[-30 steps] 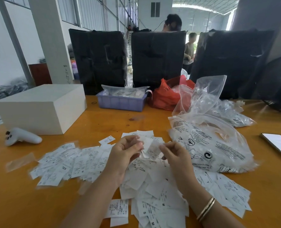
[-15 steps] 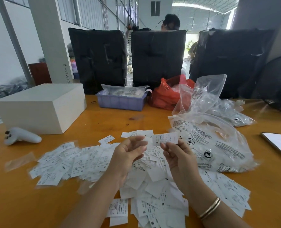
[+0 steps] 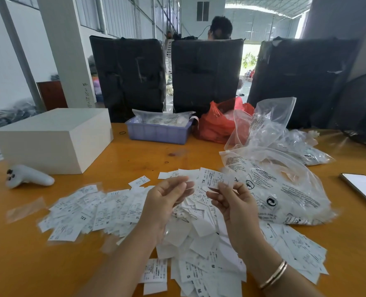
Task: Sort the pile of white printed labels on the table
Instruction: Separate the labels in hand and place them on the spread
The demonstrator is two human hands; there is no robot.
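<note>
A: How far along?

B: Early, I'd judge. A spread group of labels (image 3: 87,213) lies lower left; the unsorted pile (image 3: 201,249) at bottom centre is too many to count.

A: Hands?

B: Two. Left hand (image 3: 167,202) loosely curled, holding nothing visible; right hand (image 3: 231,200) pinches one XL label (image 3: 213,179).

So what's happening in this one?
A person is sorting small white printed labels heaped on an orange table. The right hand pinches one label marked XL, held up above the pile; the left hand hovers beside it with loosely curled fingers, apparently holding nothing. Most labels lie unsorted, with clear plastic bags to the right.
</note>
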